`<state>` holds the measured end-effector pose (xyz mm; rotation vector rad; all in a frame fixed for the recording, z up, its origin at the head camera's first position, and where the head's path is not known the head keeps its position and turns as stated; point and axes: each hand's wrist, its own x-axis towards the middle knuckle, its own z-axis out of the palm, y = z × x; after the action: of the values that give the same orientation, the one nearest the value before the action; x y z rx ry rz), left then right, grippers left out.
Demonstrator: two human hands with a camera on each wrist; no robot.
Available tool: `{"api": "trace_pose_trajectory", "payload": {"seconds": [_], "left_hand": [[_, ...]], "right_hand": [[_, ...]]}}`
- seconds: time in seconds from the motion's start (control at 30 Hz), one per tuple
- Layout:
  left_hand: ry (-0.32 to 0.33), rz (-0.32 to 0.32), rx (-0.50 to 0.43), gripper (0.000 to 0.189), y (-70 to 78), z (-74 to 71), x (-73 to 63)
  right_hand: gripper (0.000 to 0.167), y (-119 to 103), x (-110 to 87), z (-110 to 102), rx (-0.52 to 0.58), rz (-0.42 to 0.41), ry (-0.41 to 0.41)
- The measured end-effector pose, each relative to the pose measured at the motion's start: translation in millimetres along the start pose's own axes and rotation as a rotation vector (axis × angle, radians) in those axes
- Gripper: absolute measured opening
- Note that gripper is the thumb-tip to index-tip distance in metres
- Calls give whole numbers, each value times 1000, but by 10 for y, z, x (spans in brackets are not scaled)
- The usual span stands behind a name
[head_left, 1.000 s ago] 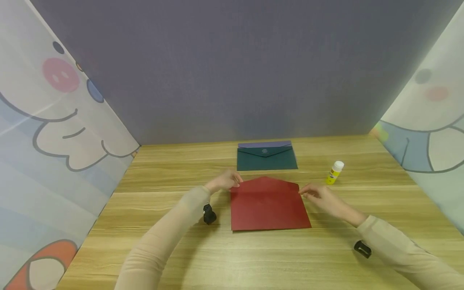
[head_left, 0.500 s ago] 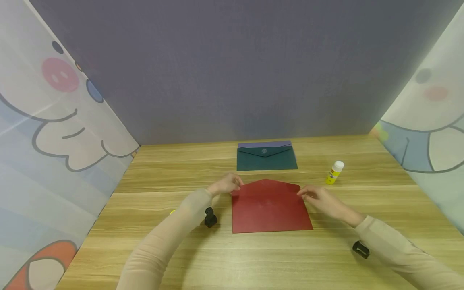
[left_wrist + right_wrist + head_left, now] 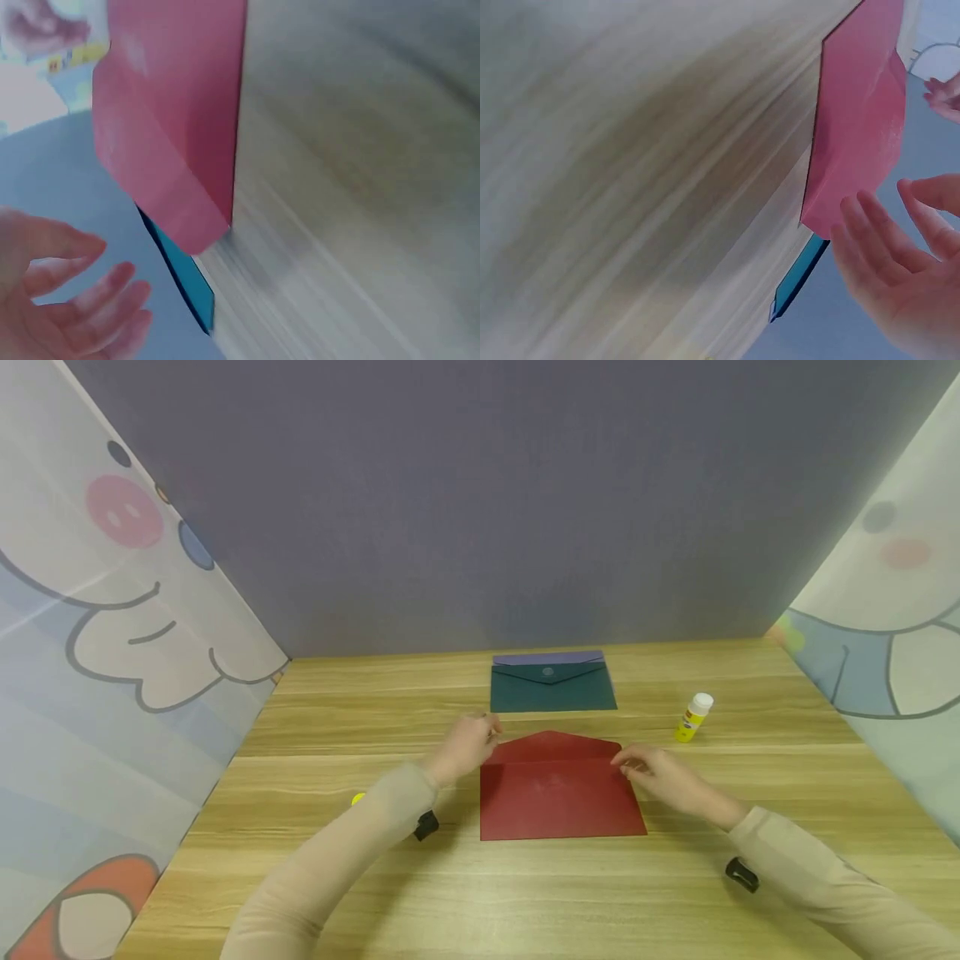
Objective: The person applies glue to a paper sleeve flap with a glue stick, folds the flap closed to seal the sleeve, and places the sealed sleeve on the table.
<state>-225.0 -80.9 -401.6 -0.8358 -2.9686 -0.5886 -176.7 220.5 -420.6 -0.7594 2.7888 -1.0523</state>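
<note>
A red envelope [image 3: 558, 802] lies on the wooden table with its pointed flap unfolded away from me. In the left wrist view the flap [image 3: 161, 180] slants up from the crease. My left hand [image 3: 465, 745] hovers by the envelope's far left corner, its fingers relaxed and apart from the paper. Near the far right corner is my right hand [image 3: 667, 777], loosely bent and holding nothing. Its fingers [image 3: 874, 232] overlap the flap's edge in the right wrist view; whether they touch it I cannot tell.
Behind the red envelope lies a dark green envelope [image 3: 551, 693], on top of a purple envelope [image 3: 525, 658]. A yellow glue stick [image 3: 693, 718] with a white cap stands at the right. Part of a yellow object [image 3: 357, 798] shows beside my left sleeve. A grey panel [image 3: 510, 510] rises behind the table.
The red envelope shifted slightly towards me, then stayed. My left hand has turned and come away from its corner. The right hand has edged left, and the yellow object has come into view.
</note>
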Motion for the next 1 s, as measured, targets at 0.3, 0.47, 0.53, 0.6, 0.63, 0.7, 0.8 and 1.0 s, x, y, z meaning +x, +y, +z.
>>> {"api": "trace_pose_trajectory", "payload": {"seconds": [0.3, 0.47, 0.53, 0.6, 0.63, 0.7, 0.8, 1.0], "left_hand": [[-18, 305, 308, 13, 81, 129, -257], [-77, 350, 378, 24, 71, 194, -314], [-79, 353, 387, 28, 66, 213, -318], [-81, 352, 395, 33, 57, 233, -320], [-84, 352, 399, 36, 53, 242, -323], [-95, 346, 417, 41, 45, 263, -325], [-119, 328, 426, 47, 38, 286, -328], [-179, 275, 392, 54, 35, 297, -303]], "right_hand": [[14, 43, 54, 115, -330, -186, 41], [22, 76, 78, 167, -383, -249, 23], [27, 89, 87, 179, -387, -247, 0], [33, 100, 95, 189, -392, -236, -22], [35, 105, 99, 193, -394, -231, -31], [38, 116, 107, 197, -399, -232, -39], [41, 125, 118, 196, -399, -243, -44], [41, 129, 146, 183, -390, -234, -55]]}}
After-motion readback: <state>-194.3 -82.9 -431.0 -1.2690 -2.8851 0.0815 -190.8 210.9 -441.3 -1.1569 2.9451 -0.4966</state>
